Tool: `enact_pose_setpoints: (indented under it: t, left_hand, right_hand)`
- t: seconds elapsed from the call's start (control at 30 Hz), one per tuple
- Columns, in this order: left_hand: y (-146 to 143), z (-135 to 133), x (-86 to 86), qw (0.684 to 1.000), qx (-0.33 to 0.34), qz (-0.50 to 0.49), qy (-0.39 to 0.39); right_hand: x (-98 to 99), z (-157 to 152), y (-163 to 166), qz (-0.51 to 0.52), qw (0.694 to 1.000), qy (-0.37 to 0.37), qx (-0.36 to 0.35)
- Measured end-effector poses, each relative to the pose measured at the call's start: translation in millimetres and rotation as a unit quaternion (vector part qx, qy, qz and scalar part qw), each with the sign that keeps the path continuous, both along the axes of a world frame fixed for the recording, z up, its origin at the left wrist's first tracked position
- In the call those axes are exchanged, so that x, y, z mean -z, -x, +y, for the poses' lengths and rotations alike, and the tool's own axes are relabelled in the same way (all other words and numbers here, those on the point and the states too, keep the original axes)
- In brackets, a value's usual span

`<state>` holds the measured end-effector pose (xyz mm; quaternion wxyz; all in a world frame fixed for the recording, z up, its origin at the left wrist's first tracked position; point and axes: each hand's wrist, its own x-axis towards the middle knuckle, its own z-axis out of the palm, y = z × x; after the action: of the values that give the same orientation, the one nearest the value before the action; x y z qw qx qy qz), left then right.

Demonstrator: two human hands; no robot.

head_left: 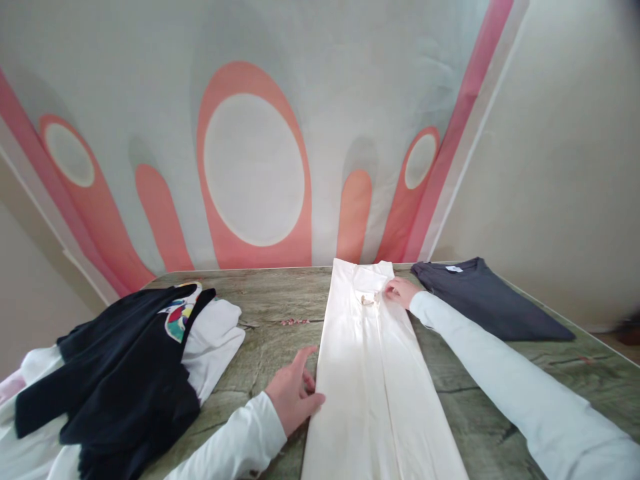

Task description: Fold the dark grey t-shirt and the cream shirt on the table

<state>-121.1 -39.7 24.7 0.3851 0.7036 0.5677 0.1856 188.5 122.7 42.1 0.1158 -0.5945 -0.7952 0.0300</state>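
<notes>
A long white dress [367, 400], narrowed by lengthwise folds, lies flat with its top toward the far edge of the table. A small gold-coloured ornament [369, 300] sits near its neckline. Beside the dress's left edge is my left hand [295, 392], thumb and forefinger apart and nothing held; the thumb tip reaches the cloth's edge. My right hand [401, 292] is at the upper right side of the dress by the ornament, its fingers bent together on the fabric. Its fingertips are partly hard to make out.
Left on the wood-patterned table [270, 303] is a loose heap with a black garment [130, 373] over white clothes [213, 343]. A folded dark grey T-shirt [480, 300] lies at the back right. Behind the table hangs a grey backdrop [330, 80] with pink shapes.
</notes>
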Motion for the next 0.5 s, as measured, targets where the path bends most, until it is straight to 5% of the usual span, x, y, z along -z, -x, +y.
enact_pose_setpoints:
  t: [0.2, 0.33, 0.5]
  left_hand:
    - [28, 19, -4.9, 0.994, 0.051, 0.098, -0.006]
    - [68, 47, -12.1, 0.971, 0.015, 0.232, -0.06]
    - [105, 55, -8.7, 0.957, -0.02, 0.262, -0.119]
  right_hand:
    - [22.2, 1, -10, -0.012, 1.0, 0.009, -0.005]
    - [32.6, -13, -21, -0.031, 0.998, 0.055, -0.014]
    - [35.5, -38, -35, -0.06, 0.992, 0.083, -0.067]
